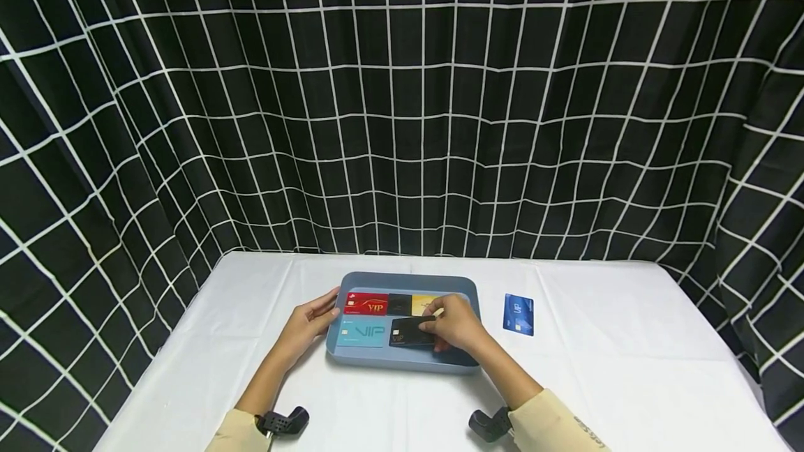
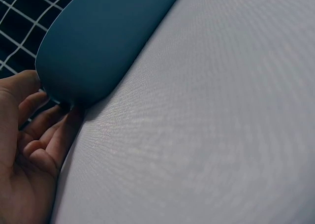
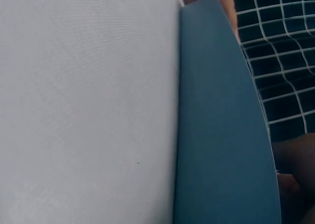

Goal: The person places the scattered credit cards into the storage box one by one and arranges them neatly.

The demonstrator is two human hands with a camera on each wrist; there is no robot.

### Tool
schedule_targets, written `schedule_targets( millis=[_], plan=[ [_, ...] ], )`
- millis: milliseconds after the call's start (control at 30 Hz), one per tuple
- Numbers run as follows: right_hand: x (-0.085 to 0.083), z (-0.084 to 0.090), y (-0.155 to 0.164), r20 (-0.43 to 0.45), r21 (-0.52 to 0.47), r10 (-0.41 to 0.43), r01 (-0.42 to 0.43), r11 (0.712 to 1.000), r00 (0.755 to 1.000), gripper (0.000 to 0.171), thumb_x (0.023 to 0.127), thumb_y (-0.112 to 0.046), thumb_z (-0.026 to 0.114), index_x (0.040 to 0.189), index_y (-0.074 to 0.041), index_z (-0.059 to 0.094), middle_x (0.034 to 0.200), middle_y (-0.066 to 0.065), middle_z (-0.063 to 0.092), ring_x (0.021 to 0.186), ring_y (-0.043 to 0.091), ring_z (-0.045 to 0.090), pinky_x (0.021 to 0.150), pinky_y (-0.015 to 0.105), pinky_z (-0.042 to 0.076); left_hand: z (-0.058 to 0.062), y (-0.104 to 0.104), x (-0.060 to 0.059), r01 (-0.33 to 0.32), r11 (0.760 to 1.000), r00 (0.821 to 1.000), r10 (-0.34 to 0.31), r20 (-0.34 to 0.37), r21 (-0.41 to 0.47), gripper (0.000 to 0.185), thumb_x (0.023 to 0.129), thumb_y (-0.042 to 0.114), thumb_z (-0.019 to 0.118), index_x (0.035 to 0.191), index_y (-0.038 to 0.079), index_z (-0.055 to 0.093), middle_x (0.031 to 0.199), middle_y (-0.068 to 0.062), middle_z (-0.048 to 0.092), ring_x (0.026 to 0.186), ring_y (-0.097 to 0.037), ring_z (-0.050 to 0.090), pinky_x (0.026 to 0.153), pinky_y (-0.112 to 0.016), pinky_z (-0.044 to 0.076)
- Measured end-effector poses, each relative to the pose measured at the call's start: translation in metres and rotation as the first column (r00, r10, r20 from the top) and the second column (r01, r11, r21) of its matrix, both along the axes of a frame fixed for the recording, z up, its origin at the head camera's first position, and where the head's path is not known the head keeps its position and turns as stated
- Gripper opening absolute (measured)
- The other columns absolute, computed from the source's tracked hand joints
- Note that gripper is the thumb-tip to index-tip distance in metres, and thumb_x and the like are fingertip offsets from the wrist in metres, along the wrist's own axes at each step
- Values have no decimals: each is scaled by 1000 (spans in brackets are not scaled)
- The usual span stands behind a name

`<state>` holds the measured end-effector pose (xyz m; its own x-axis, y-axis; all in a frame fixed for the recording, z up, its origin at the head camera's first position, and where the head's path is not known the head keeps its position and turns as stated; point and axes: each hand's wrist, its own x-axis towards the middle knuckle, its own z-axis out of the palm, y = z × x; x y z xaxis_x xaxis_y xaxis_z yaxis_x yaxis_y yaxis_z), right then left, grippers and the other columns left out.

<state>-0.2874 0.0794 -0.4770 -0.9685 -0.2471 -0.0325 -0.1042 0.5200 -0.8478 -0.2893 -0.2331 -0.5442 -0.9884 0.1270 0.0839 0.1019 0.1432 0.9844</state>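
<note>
A shallow blue tray [image 1: 402, 361] stands on the white table with several cards in it. My left hand [image 1: 308, 319] holds the tray's left side, thumb at the rim and fingers low on the outer wall [image 2: 78, 56]. Over the tray's right half, my right hand [image 1: 455, 323] pinches a black VIP card [image 1: 405, 332] by its right end. Left of that lies a light blue VIP card [image 1: 361, 333]. Behind them are a red VIP card [image 1: 366, 303], another black card [image 1: 399, 303] and a yellow card [image 1: 423, 302], partly hidden by the right hand.
A blue VIP card [image 1: 518, 314] lies on the white tablecloth [image 1: 597, 354] to the right of the tray. Black curtains with a white grid [image 1: 402, 110] rise behind the table and at both sides. Each wrist wears a black camera band [image 1: 283, 423].
</note>
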Motion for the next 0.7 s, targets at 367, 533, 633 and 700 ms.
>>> schedule_targets(
  millis=[367,533,633,700],
  plan=[
    [-1,-1,-8,-36,63,6,-4,998,999,15,84,1,79,96,4,70,54,11,64,37,15,59,37,27,51,2,1,0,-2,1000,1000,2,2,-6,53,102,19,64,151,10,48,153,-11,48,138,-30,50,97,-30,55],
    [-2,-1,-9,-34,54,17,-15,998,999,15,85,1,79,97,5,70,56,12,65,38,15,59,38,26,51,1,1,0,-5,1000,1000,5,4,-7,53,101,19,64,151,11,49,152,-11,48,138,-30,50,97,-30,55],
    [-2,-2,-9,-43,61,27,-25,998,999,15,86,1,78,97,5,70,56,11,66,38,15,60,37,23,48,1,1,0,-4,1000,1000,4,5,-3,53,101,19,64,151,10,49,152,-11,48,138,-30,50,97,-31,55],
    [-2,-3,-9,-55,71,35,-31,997,998,13,87,0,78,96,5,70,56,10,66,38,15,60,36,22,47,0,1,1,-3,1000,1000,3,6,-1,53,101,19,64,151,10,49,152,-11,48,138,-31,50,97,-31,56]
  ],
)
